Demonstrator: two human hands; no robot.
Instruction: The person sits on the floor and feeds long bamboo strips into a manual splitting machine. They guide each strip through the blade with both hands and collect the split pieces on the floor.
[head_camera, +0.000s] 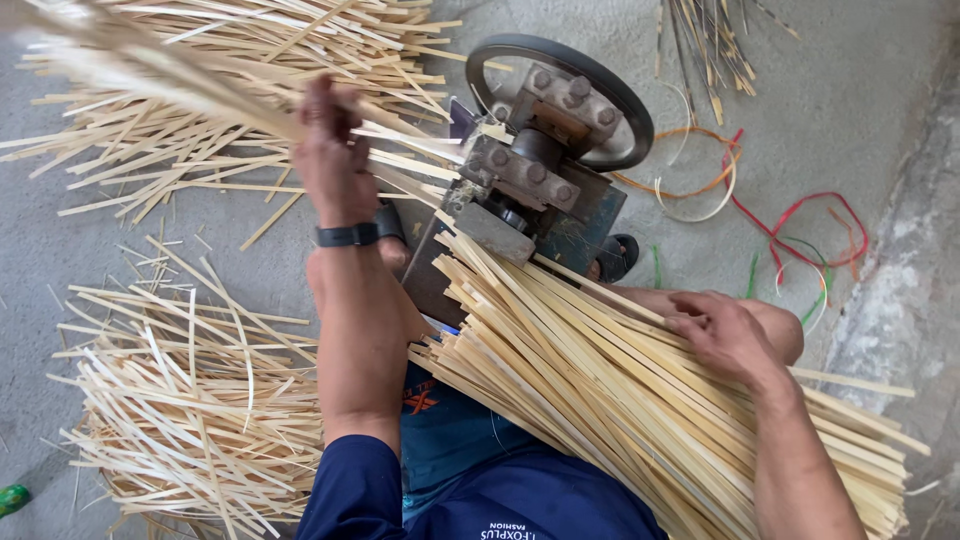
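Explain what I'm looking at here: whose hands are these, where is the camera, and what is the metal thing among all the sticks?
The one picture comes from a camera worn on the person's head, looking down at their own arms and lap. The left hand is raised and grips a few thin pale bamboo strips. The right hand rests on a thick bundle of strips lying across the lap. Between them stands a small metal machine with a dark wheel and bolted blocks; the bundle's ends point toward it. Loose strips lie in piles on the grey concrete floor, with a few coloured plastic bands at the right.
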